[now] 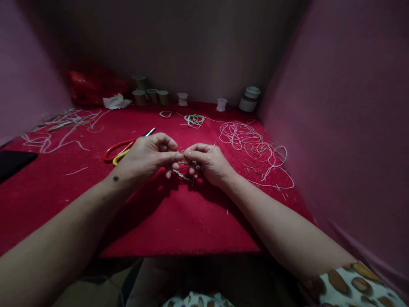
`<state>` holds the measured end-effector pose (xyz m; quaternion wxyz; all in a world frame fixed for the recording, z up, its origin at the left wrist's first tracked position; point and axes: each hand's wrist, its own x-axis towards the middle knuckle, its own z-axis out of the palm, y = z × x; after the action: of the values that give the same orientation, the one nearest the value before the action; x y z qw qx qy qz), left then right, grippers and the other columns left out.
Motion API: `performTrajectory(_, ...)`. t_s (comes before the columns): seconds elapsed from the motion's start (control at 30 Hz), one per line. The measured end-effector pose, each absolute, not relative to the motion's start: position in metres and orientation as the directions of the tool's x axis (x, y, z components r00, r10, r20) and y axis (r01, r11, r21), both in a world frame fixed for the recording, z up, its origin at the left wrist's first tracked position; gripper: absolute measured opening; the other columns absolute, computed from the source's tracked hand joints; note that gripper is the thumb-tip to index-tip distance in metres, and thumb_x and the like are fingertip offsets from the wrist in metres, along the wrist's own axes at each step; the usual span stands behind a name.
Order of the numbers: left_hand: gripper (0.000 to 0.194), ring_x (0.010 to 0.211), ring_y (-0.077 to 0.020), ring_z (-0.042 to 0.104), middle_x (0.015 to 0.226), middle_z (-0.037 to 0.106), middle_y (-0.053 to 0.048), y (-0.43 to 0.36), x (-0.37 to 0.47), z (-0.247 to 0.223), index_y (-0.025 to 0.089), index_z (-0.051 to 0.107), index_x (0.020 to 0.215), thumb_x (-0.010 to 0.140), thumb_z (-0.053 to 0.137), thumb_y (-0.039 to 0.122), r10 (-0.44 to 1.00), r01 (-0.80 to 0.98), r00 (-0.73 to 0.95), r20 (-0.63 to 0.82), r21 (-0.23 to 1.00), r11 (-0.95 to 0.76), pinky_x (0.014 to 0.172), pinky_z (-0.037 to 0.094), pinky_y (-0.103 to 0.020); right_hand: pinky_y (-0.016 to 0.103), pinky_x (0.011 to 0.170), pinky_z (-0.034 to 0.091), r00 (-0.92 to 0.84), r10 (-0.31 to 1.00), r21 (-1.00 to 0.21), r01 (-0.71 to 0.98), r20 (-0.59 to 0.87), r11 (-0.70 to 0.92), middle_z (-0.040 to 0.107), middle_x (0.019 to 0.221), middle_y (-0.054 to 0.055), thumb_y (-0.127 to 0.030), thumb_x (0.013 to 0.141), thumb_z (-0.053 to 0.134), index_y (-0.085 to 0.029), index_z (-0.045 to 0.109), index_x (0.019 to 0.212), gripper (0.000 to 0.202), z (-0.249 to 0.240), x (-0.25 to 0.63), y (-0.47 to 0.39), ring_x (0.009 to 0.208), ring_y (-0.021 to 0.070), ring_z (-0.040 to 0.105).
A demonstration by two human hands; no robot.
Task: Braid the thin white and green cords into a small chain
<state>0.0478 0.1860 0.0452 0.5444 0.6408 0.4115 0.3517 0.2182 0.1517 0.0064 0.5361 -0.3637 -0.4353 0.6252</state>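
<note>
Over the middle of the red cloth, my left hand (155,153) and my right hand (206,161) meet at their fingertips. Thumb and forefinger of each pinch a thin braided cord (182,175), whose pale green-and-white length hangs in a curve below the fingers. The exact spot where the cord is gripped is mostly hidden by the fingertips. Scissors (119,151) with red and yellow handles lie just beyond my left wrist, their blades partly behind that hand.
Tangled pale cord lies on the left (68,128) and the right (246,138). Finished-looking cord loops (194,120) rest ahead. Several spools (182,99), a lidded jar (249,99), crumpled tissue (116,101) and a red plastic bag (92,83) line the back. A dark flat object (15,164) sits left.
</note>
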Motion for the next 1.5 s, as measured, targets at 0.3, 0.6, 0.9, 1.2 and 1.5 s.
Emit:
performTrajectory(0.3,0.017,0.044,-0.0122,0.059,0.057,0.065,0.003,0.1853,0.0518,0.0439,0.018,0.064,0.08,0.067,0.073,0.024,0.878,0.197,0.44,0.19,0.933,-0.301,0.044,0.049,-0.024,0.018,0.031,0.036,-0.14,0.99,-0.967,-0.248,-0.031,-0.065,0.059,0.053,-0.004,-0.027,0.076,0.073,-0.016,0.064,0.072,0.015,0.0104,0.2184,0.1488,0.038,0.0078,0.053)
performTrajectory(0.6,0.012,0.052,-0.0121,0.059,0.06,0.065,0.001,0.1851,0.0499,0.0386,0.018,0.072,0.077,0.072,0.07,0.029,0.838,0.285,0.483,0.255,0.859,-0.426,0.054,0.05,-0.025,0.017,0.032,0.036,-0.137,0.989,-0.977,-0.192,-0.064,-0.09,0.057,0.044,-0.004,-0.019,0.08,0.067,-0.017,0.061,0.069,0.013,0.0115,0.2175,0.149,0.033,0.0068,0.048)
performTrajectory(0.9,0.012,0.059,-0.0147,0.058,0.066,0.064,-0.001,0.1852,0.0484,0.0402,0.018,0.065,0.079,0.08,0.06,0.029,0.806,0.389,0.512,0.298,0.756,-0.527,0.06,0.047,-0.029,0.017,0.031,0.036,-0.132,0.99,-0.976,-0.205,-0.046,-0.073,0.061,0.049,-0.003,-0.02,0.079,0.068,-0.016,0.063,0.07,0.011,0.0098,0.2171,0.1496,0.035,0.0073,0.05)
performTrajectory(1.2,0.015,0.071,-0.0176,0.054,0.082,0.058,-0.004,0.1872,0.0474,0.0418,0.018,0.059,0.084,0.085,0.052,0.03,0.765,0.44,0.546,0.341,0.661,-0.608,0.069,0.045,-0.034,0.018,0.031,0.035,-0.141,0.99,-0.986,-0.158,-0.029,-0.052,0.058,0.045,-0.003,-0.021,0.081,0.068,-0.016,0.061,0.066,0.018,0.01,0.2159,0.1499,0.033,0.007,0.047)
performTrajectory(1.5,0.012,0.067,-0.0163,0.05,0.074,0.055,-0.002,0.1814,0.0495,0.0469,0.02,0.055,0.08,0.086,0.051,0.03,0.765,0.445,0.507,0.397,0.639,-0.627,0.065,0.043,-0.032,0.017,0.033,0.036,-0.116,0.993,-0.993,-0.107,-0.031,-0.043,0.058,0.045,-0.004,-0.017,0.084,0.066,-0.017,0.06,0.066,0.018,0.0099,0.2149,0.1506,0.034,0.0068,0.048)
